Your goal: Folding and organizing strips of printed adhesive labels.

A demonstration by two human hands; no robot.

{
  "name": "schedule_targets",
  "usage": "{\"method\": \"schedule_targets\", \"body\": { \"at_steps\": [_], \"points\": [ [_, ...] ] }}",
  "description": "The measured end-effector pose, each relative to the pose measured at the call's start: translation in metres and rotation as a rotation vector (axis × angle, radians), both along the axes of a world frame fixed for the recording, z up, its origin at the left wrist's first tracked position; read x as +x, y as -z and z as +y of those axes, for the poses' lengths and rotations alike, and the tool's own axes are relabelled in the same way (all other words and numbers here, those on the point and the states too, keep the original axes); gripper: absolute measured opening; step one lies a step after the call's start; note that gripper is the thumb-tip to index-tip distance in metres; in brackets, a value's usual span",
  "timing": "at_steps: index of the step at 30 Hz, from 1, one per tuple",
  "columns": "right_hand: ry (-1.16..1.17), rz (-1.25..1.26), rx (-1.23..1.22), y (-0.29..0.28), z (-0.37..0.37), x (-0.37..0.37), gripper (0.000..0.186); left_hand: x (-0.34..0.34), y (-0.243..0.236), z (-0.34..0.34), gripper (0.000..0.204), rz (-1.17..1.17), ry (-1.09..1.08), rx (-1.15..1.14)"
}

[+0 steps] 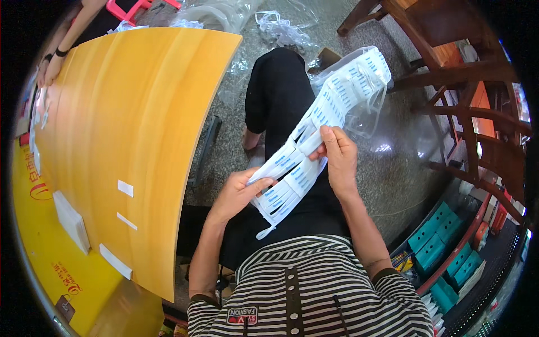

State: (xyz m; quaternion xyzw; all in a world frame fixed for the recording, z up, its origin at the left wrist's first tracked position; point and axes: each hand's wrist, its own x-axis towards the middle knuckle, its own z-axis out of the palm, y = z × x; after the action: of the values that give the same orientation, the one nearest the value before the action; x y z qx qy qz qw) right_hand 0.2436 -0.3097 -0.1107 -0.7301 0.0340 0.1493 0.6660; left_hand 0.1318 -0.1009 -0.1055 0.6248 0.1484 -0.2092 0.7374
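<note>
A long white strip of slatted, joined bands with blue print [293,178] stretches across my lap. Its far end [359,73] runs up and to the right, partly inside a clear plastic bag [371,109]. My left hand [238,194] pinches the strip's left edge near its lower end, where a small white loop dangles. Farther up, my right hand [338,157] grips the right edge between thumb and fingers. Dark gaps show between some bands in the stretch between my hands.
A yellow wooden tabletop [146,112] stands at left, carrying small white slips [126,188] and a white stack [72,223]. Another person's hands [50,67] rest at its far edge. White bundles [283,31] lie on the floor. Wooden chairs [471,112] and teal boxes [435,233] are at right.
</note>
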Motion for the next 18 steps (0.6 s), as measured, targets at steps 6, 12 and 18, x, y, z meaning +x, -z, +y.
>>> {"method": "schedule_targets", "body": {
  "at_steps": [6,12,18],
  "points": [
    [0.457,-0.090,0.050,-0.010,-0.041,0.057,0.026,-0.009,-0.001,0.014,0.026,0.062,0.010,0.116],
    [0.139,0.015,0.222,-0.057,-0.051,0.074,0.024,0.001,0.013,0.017,0.027,0.082,0.030,0.034],
    [0.089,-0.051,-0.025,-0.070,-0.036,0.070,0.025,-0.002,0.021,0.030,0.032,0.002,0.151,0.192]
  ]
}}
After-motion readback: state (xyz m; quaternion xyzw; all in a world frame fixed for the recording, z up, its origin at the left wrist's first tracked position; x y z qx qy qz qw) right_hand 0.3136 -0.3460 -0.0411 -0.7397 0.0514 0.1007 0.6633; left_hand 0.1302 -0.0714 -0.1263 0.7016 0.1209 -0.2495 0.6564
